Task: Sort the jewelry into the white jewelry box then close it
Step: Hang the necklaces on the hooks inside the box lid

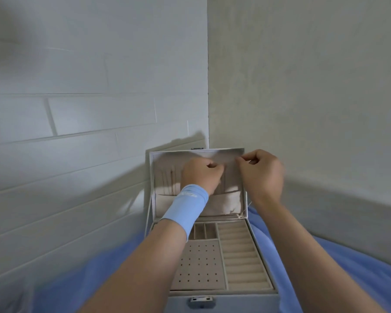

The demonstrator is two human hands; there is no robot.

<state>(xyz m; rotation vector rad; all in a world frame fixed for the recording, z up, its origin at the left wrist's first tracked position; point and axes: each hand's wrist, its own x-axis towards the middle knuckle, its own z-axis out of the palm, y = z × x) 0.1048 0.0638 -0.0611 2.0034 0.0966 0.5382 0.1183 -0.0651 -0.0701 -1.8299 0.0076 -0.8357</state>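
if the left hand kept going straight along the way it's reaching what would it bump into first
Most likely the beige inner lining of the open jewelry box lid, which stands upright behind the left hand. How much gap is left is unclear from this view.

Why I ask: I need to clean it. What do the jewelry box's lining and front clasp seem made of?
The lining looks like beige velvet or faux suede: matte, soft, padded ridges. The front clasp seems metal: silvery-grey with a faint sheen, though blur leaves that open.
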